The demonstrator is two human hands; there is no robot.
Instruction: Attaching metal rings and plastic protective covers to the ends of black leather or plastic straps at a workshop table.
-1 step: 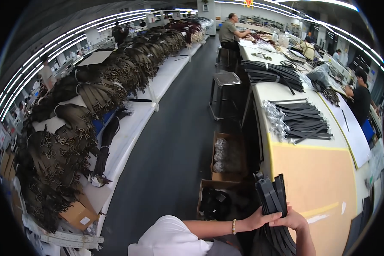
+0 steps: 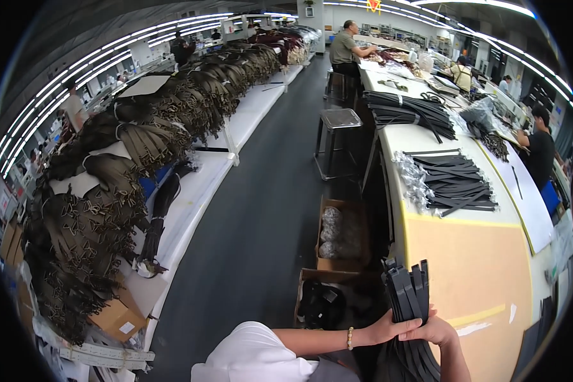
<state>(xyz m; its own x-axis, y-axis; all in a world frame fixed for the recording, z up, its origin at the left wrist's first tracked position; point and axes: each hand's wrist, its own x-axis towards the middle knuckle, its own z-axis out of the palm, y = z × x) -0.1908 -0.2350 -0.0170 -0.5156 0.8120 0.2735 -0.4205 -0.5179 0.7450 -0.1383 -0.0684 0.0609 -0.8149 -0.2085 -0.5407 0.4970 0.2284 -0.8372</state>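
Observation:
A bundle of flat black straps stands upright between my hands at the near left edge of the table. Its top ends fan apart slightly, and the lower lengths hang down below my hands. My left hand, with a beaded bracelet on its wrist, is wrapped round the bundle from the left. From the right, my right hand closes on the same bundle, the two hands meeting in front of it. Some fingers are hidden behind the straps.
Black straps with clear-wrapped ends lie farther up the table. Beyond them is a tied black bundle. Cardboard boxes and a metal stool stand left of the table. A long shelf of brown straps runs across the aisle.
The top ends of the black straps are spread a little wider. Both my hands keep their grip in nearly the same place.

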